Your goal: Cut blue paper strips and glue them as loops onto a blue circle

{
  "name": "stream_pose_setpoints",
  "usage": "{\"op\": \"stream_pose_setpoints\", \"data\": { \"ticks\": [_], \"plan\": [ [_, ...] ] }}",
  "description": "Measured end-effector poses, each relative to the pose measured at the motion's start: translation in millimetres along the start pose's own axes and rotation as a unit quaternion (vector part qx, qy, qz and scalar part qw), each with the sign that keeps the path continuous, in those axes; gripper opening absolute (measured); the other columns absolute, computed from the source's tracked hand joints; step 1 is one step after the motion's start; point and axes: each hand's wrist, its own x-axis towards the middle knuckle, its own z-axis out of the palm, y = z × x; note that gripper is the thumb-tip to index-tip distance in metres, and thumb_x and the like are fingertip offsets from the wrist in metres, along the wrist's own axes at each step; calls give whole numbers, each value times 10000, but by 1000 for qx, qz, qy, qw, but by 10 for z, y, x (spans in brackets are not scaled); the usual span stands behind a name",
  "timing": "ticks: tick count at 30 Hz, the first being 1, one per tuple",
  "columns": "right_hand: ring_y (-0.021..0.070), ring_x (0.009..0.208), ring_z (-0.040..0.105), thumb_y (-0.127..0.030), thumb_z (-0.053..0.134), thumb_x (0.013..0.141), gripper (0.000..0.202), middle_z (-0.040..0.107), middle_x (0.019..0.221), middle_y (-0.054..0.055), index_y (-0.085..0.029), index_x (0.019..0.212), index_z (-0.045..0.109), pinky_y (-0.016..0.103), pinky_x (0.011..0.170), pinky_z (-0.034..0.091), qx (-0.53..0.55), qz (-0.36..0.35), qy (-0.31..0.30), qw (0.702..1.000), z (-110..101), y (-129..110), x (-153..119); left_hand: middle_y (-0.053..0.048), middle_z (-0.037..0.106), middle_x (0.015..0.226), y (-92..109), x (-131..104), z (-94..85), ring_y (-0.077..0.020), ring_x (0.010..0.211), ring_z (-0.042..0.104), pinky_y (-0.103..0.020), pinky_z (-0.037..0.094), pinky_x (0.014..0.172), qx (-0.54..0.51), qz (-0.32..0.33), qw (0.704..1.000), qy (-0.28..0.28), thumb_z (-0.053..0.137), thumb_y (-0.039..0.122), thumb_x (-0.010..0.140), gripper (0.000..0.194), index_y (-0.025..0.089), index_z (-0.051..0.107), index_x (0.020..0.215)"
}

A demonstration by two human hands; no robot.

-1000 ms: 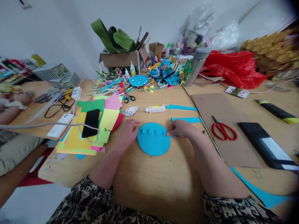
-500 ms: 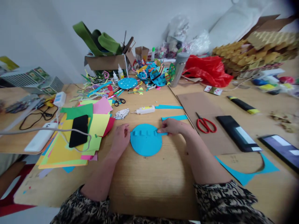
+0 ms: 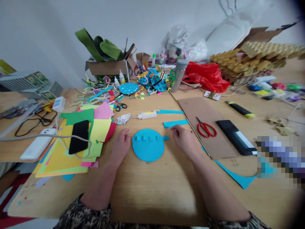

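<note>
A blue paper disc [image 3: 148, 150] lies on the table in front of me. A narrow blue strip with raised folds [image 3: 165, 138] crosses its upper part, and its end sticks out past the right edge. My left hand [image 3: 121, 143] rests just left of the disc, fingers curled in, with nothing visible in them. On the other side, my right hand [image 3: 183, 138] is off the strip's end, its thumb and finger slightly apart and bare. Close above its fingertips lies a loose blue paper strip [image 3: 175, 123]. A white glue bottle [image 3: 147, 114] lies behind the disc.
Red-handled scissors [image 3: 206, 129] lie on brown cardboard [image 3: 194, 108] at right, beside a black phone-like object [image 3: 234, 135]. Coloured paper sheets [image 3: 102, 128] with a black phone [image 3: 79, 136] are stacked at left. A steel flask [image 3: 179, 76] stands behind, near a red plastic bag [image 3: 206, 78].
My right hand has let go of the folded strip's end and moved slightly right. My left hand has come a little away from the disc's edge. The view has shifted slightly.
</note>
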Motion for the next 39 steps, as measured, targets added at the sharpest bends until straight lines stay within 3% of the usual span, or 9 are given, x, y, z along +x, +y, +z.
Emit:
{"op": "stream_pose_setpoints", "data": {
  "ticks": [4,8,12,17,20,26,39],
  "plan": [
    [213,855,572,-114,384,878,401,622,888,91,-199,1128,685,290,718,414,-10,-178,75,981,214,2,-262,-43,708,953,5,0,-7,-165,884,666,-298,494,838,0,0,1000,6,454,185,908,239,202,571,1116],
    [225,834,491,-131,419,900,340,572,861,104,-187,1035,726,313,711,391,-78,-249,97,961,280,-11,-309,-42,698,938,1,3,2,-164,866,659,-294,495,829,3,4,1000,2,483,154,888,251,201,558,1123],
    [227,815,455,-117,446,890,296,557,840,103,-181,946,729,321,698,361,-108,-272,90,952,267,-39,-299,-58,679,967,0,-8,0,-166,863,646,-293,504,809,31,17,999,16,482,92,862,281,181,566,1115],
    [233,805,449,-103,449,881,286,562,834,110,-167,918,726,325,701,355,-130,-286,87,945,292,-31,-305,-75,623,1028,79,-105,-105,-200,1000,573,-330,469,923,131,135,981,42,473,22,811,302,171,672,982],
    [238,805,454,-107,461,875,273,568,832,116,-157,925,725,329,700,361,-143,-294,88,941,318,-17,-302,-68,616,1037,139,-178,-161,-217,1003,534,-342,475,899,179,169,969,28,467,24,828,344,212,706,990],
    [240,800,464,-115,461,872,275,573,839,113,-166,948,720,337,699,366,-166,-297,81,937,344,-6,-296,-79,634,1082,128,-230,-101,-236,1018,521,-375,483,890,218,165,962,-28,471,35,851,366,246,737,986],
    [236,786,458,-93,442,859,318,569,821,113,-140,1020,712,329,698,366,-165,-310,76,933,345,24,-302,-79,626,1056,100,-236,-38,-250,1030,494,-368,458,904,236,171,956,-46,479,75,887,329,232,724,1040]
  ]
}}
